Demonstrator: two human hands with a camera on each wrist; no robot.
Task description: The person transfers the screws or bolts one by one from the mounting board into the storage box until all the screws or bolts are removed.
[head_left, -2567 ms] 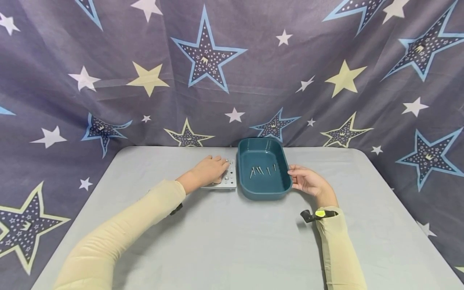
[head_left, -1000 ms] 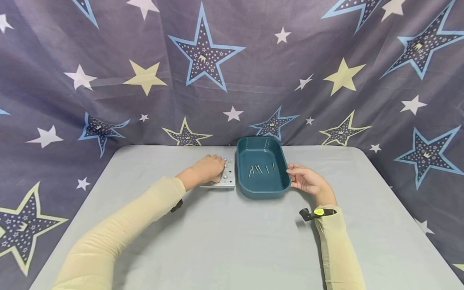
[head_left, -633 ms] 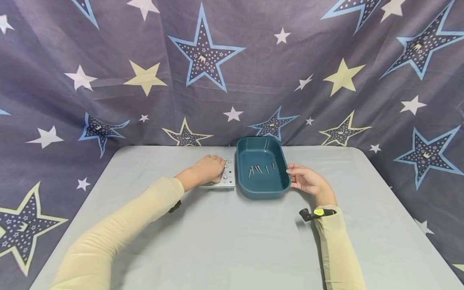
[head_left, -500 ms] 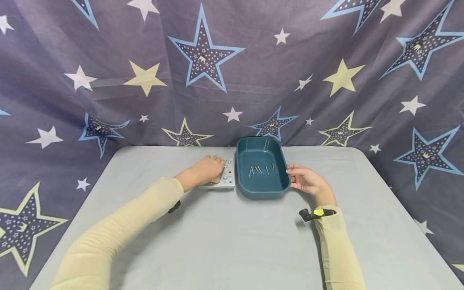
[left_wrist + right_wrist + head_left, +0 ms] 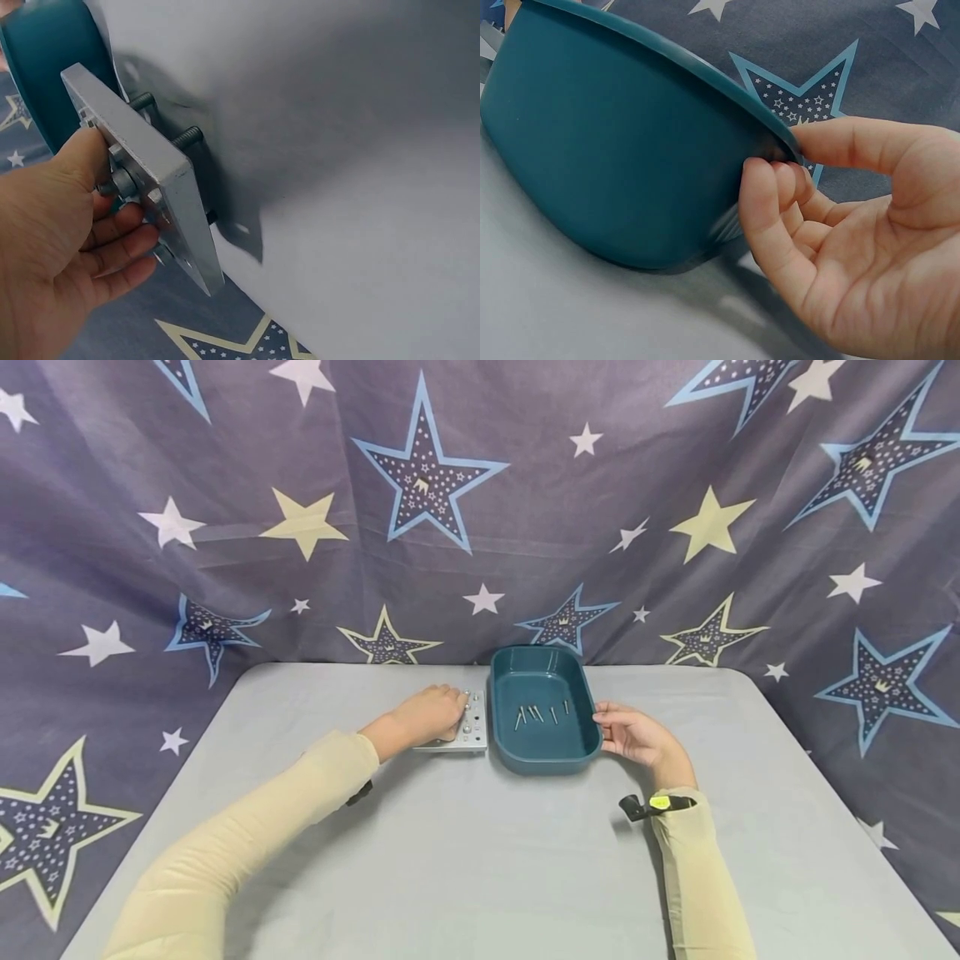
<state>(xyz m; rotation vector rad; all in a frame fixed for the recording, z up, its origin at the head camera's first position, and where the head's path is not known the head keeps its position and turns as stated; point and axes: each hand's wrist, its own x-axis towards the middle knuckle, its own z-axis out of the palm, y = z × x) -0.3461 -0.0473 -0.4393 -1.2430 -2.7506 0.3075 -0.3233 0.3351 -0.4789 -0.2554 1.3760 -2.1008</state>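
My left hand (image 5: 427, 717) is over a silver metal plate (image 5: 474, 742) that carries several bolts. In the left wrist view the thumb and curled fingers pinch a bolt (image 5: 105, 189) on the plate's face, partly hidden by the hand. Another bolt head (image 5: 124, 181) sits close beside it, and threaded shanks (image 5: 189, 137) stick out of the plate's other side. My right hand (image 5: 637, 737) holds the right side of a teal tray (image 5: 546, 767), thumb on the rim (image 5: 793, 142) and fingers curled against the outer wall. Several loose screws (image 5: 534, 713) lie on the tray's floor.
The tray stands immediately right of the plate, near the back of a grey-covered table (image 5: 480, 860). Behind the table hangs a star-patterned curtain (image 5: 525, 543). A black wrist camera (image 5: 636, 807) is strapped to the right wrist.
Compared with the oldest frame, the left fingers are drawn in slightly over the plate. The right hand, tray and loose screws keep their places; the head view shifts a little.
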